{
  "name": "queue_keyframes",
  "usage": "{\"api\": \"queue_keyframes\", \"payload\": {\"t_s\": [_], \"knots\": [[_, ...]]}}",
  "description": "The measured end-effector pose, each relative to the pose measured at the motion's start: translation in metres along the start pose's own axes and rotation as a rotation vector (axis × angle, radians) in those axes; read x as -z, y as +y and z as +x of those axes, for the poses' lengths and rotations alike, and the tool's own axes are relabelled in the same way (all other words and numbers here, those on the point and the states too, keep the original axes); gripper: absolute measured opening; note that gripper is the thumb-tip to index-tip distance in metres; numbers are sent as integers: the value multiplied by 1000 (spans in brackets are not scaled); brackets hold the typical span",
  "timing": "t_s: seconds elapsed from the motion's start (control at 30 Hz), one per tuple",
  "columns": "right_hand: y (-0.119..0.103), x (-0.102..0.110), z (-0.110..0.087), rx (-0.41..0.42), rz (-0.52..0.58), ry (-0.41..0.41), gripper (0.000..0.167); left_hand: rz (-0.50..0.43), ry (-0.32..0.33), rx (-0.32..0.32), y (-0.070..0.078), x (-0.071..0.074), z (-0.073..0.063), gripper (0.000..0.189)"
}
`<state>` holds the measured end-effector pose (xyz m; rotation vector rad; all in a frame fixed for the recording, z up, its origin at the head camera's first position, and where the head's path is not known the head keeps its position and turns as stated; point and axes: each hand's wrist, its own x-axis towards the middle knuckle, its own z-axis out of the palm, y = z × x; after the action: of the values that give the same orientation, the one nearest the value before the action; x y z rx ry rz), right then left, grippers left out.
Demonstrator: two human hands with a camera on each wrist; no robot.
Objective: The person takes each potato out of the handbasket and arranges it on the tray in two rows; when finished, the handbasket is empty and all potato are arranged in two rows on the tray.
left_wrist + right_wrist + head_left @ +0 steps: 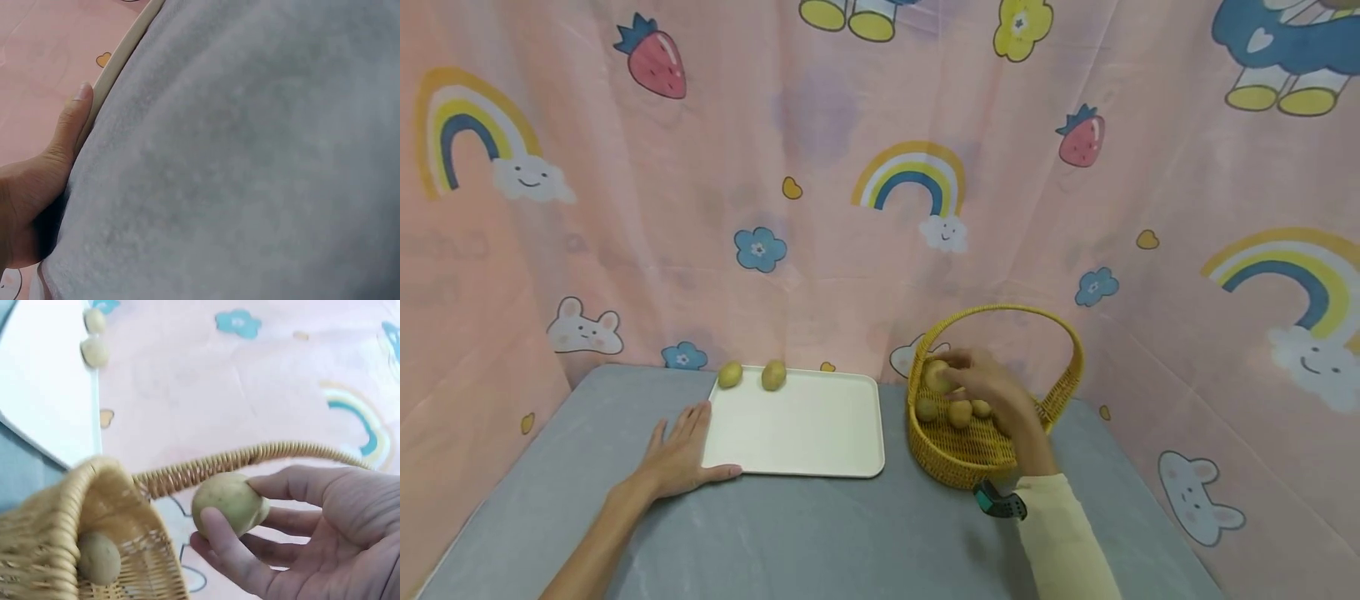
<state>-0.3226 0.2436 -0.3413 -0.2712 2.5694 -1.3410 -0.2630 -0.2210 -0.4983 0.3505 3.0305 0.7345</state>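
Note:
My right hand [994, 390] pinches a round, yellow-brown potato [224, 503] between thumb and fingers. In the head view it is over the yellow wicker basket [943, 468], inside the arch of the handle. Several more potatoes [959, 414] lie in the basket, partly hidden by the hand and forearm. My left hand [676, 457] rests against the left side of a white rectangular tray [797, 429], its fingers along that edge and its thumb at the front edge. Two potatoes [773, 375] sit at the tray's back left, side by side.
A grey cloth covers the table [820, 542]. Close behind the tray and basket hangs a pink patterned curtain [827, 308], which also runs along both sides. The tall basket handle [1000, 307] arches above the right hand. A dark wristband [1000, 502] is on the right wrist.

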Motion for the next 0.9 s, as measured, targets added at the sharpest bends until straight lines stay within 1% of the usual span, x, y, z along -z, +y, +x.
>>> {"api": "queue_keyframes", "payload": {"t_s": [0.13, 0.23, 0.33, 0.43, 0.5, 0.57, 0.67, 0.77, 0.83, 0.9], "knots": [[-8, -10, -8, 36, -34, -88, 52, 0, 2, 4, -1, 1, 0, 131], [-13, -16, -13, 26, -20, -128, 54, -4, 3, 1, -2, -1, 1, 131], [-16, -21, -16, 23, 3, -151, 47, -9, 1, -2, -2, -1, 2, 131], [-20, -28, -16, 57, 26, -218, 39, -10, -5, 1, -2, 0, 1, 131], [-23, -37, -13, 86, 44, -263, 38, -2, 0, 2, -2, 1, 1, 130], [-27, -48, -6, 103, 88, -293, 40, 2, 5, 5, -2, 2, 0, 130], [-32, -69, 11, 97, 200, -295, 43, 14, 15, -2, -2, 3, -1, 129], [-33, -91, 36, 54, 333, -265, 40, 17, 13, -5, -1, 2, -1, 130], [-34, -106, 54, 16, 395, -232, 34, 19, 19, -14, -1, 1, -1, 130], [-34, -121, 72, -24, 434, -193, 26, 3, 15, -10, -2, 0, 0, 131]]}}
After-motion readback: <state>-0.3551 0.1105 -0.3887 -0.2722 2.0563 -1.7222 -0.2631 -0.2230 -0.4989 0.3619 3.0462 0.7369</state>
